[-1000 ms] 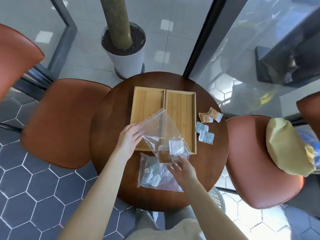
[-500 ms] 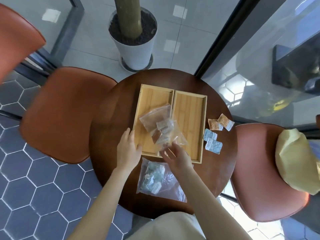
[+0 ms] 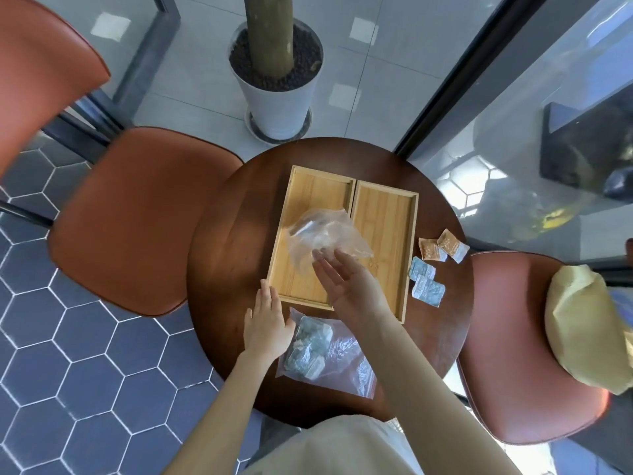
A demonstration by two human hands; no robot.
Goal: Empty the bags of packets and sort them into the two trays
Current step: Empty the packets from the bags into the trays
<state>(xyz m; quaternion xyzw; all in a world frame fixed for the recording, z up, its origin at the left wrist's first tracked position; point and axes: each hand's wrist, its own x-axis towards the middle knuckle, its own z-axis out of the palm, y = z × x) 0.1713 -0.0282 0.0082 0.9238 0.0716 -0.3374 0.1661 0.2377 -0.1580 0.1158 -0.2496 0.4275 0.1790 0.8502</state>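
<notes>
Two wooden trays stand side by side on the round table, the left tray [image 3: 295, 190] and the right tray [image 3: 387, 214]. A crumpled clear bag [image 3: 325, 234] lies across the left tray; what it holds is hard to make out. My right hand [image 3: 349, 286] hovers over the trays, palm up, fingers apart, fingertips at the bag's near edge. My left hand [image 3: 267, 325] rests flat on the table beside a second clear bag [image 3: 329, 358] full of pale blue-green packets. Right of the trays lie two brown packets [image 3: 432, 250] and two blue packets [image 3: 426, 286].
The dark round table [image 3: 222, 255] is ringed by orange chairs at left [image 3: 137, 221] and right [image 3: 513, 354]. A yellow cushion [image 3: 582, 323] sits on the right chair. A white plant pot [image 3: 277, 87] stands beyond the table, and a glass wall runs along the right.
My right hand has let go of the first bag, which now lies on the left tray, and the hand is open. My left hand has dropped to the table beside the full bag.
</notes>
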